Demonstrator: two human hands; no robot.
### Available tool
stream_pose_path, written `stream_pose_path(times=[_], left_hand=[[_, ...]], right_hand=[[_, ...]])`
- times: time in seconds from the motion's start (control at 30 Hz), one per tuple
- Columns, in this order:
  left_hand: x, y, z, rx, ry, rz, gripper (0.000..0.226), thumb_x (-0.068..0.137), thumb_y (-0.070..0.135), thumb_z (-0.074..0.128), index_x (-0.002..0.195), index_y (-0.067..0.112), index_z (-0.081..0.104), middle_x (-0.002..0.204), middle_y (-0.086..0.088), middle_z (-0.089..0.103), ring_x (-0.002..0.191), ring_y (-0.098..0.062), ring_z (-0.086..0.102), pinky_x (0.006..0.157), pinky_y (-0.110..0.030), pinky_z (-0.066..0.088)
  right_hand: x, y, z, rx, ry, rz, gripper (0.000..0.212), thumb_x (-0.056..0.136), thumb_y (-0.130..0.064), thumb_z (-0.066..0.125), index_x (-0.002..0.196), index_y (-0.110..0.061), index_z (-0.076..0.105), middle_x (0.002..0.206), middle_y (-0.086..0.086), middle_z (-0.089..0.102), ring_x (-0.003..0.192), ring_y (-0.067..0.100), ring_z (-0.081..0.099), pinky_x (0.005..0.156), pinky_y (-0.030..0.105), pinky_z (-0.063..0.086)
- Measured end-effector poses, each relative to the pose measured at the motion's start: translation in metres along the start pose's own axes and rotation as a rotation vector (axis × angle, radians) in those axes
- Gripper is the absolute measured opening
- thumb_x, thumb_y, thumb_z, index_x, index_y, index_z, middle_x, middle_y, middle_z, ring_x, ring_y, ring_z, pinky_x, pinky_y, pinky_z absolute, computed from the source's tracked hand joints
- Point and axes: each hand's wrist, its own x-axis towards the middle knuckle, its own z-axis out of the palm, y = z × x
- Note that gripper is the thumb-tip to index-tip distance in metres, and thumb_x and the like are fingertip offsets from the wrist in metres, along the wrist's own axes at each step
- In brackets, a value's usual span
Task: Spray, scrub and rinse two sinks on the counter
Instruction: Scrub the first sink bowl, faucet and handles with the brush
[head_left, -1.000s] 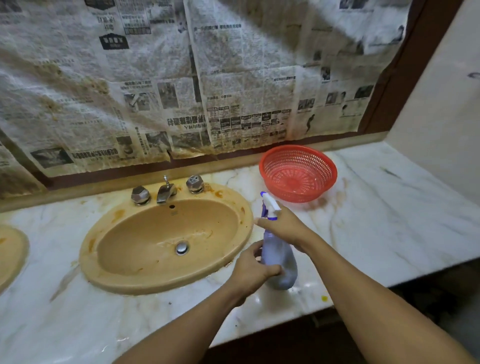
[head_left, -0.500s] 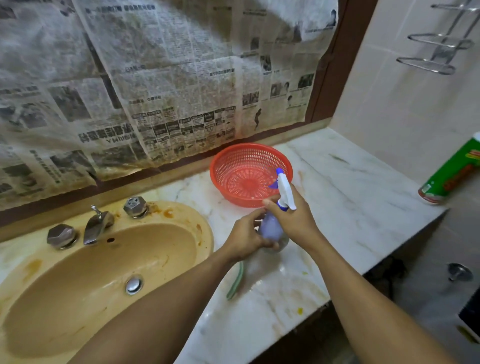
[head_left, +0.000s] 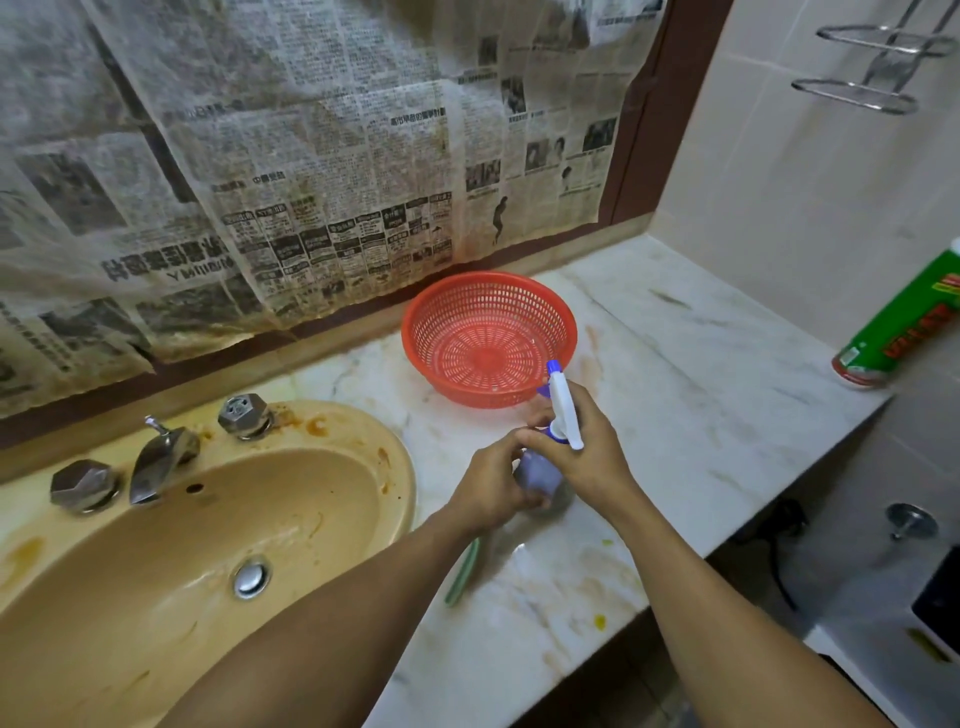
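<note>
A pale purple spray bottle (head_left: 540, 475) with a white and blue trigger head (head_left: 563, 410) stands on the marble counter (head_left: 701, 415). My left hand (head_left: 493, 488) grips the bottle's body from the left. My right hand (head_left: 592, 452) wraps its neck under the trigger head. A stained tan sink (head_left: 291, 519) with a chrome faucet (head_left: 161, 460) and two knobs lies to the left. A green strip (head_left: 462, 571), perhaps a brush handle, pokes out below my left forearm. The second sink is out of view.
A red plastic colander basket (head_left: 488, 338) sits just behind the bottle. A green can (head_left: 904, 332) hangs over the counter's right end. Old newspaper (head_left: 311, 182) covers the wall behind. A metal rack (head_left: 878, 67) hangs on the right wall.
The view swung right and closer, so the second sink left the frame. Both hands stayed on the spray bottle, whose trigger head has turned from facing left to facing away.
</note>
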Motion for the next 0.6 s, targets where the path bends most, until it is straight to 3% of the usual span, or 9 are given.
stream_pose_path(times=[0.07,0.17,0.27,0.37,0.43,0.5,0.6], left_hand=[[-0.008,-0.005,-0.002,0.036,0.014,-0.008,0.065,0.064,0.007,0.084,0.117,0.039,0.063,0.124,0.02,0.067,0.113,-0.007,0.063,0.093,-0.025,0.052],[-0.033,-0.013,-0.016,0.087,0.088,-0.05,0.071,0.074,0.012,0.086,0.136,0.029,0.058,0.135,0.014,0.06,0.12,-0.01,0.059,0.094,-0.026,0.053],[-0.068,-0.026,-0.041,0.144,0.223,-0.054,0.059,0.083,0.011,0.08,0.135,0.029,0.059,0.134,0.016,0.059,0.117,-0.004,0.058,0.093,-0.02,0.051],[-0.109,-0.041,-0.065,0.164,0.347,-0.097,0.046,0.09,0.012,0.076,0.13,0.029,0.063,0.13,0.017,0.061,0.115,-0.002,0.06,0.088,-0.023,0.055],[-0.137,-0.047,-0.076,0.174,0.413,-0.15,0.04,0.093,0.016,0.073,0.127,0.032,0.063,0.127,0.018,0.062,0.114,-0.001,0.061,0.083,-0.019,0.053],[-0.163,-0.053,-0.084,0.196,0.465,-0.193,0.035,0.094,0.024,0.073,0.124,0.037,0.061,0.124,0.022,0.061,0.112,0.001,0.06,0.081,-0.019,0.052],[-0.198,-0.059,-0.092,0.206,0.503,-0.24,0.037,0.092,0.021,0.074,0.122,0.038,0.061,0.123,0.021,0.061,0.112,-0.001,0.06,0.085,-0.025,0.051]], right_hand=[[-0.006,0.004,0.0,0.0,-0.014,0.004,0.065,0.081,-0.025,0.085,0.135,-0.042,0.053,0.114,-0.017,0.068,0.107,0.009,0.065,0.091,0.027,0.054],[-0.02,0.009,0.0,0.0,0.007,0.044,0.078,0.078,-0.022,0.088,0.142,-0.038,0.047,0.129,-0.021,0.059,0.118,-0.001,0.057,0.093,0.016,0.047],[-0.042,0.019,0.006,-0.059,0.178,0.121,0.08,0.078,-0.018,0.087,0.144,-0.028,0.043,0.133,-0.01,0.051,0.125,0.008,0.051,0.101,0.029,0.047],[-0.072,0.029,0.018,-0.142,0.41,0.142,0.061,0.082,-0.017,0.082,0.131,-0.021,0.046,0.124,-0.004,0.047,0.117,0.02,0.05,0.098,0.043,0.05],[-0.09,0.032,0.027,-0.192,0.47,0.128,0.044,0.084,-0.017,0.079,0.114,-0.021,0.048,0.114,-0.002,0.05,0.107,0.024,0.053,0.092,0.049,0.052],[-0.102,0.034,0.038,-0.18,0.413,0.143,0.033,0.085,-0.014,0.076,0.102,-0.02,0.048,0.103,0.0,0.054,0.097,0.024,0.056,0.086,0.046,0.054],[-0.108,0.031,0.056,-0.182,0.212,0.187,0.027,0.089,-0.018,0.073,0.104,-0.018,0.05,0.095,0.002,0.056,0.091,0.025,0.06,0.073,0.03,0.047]])
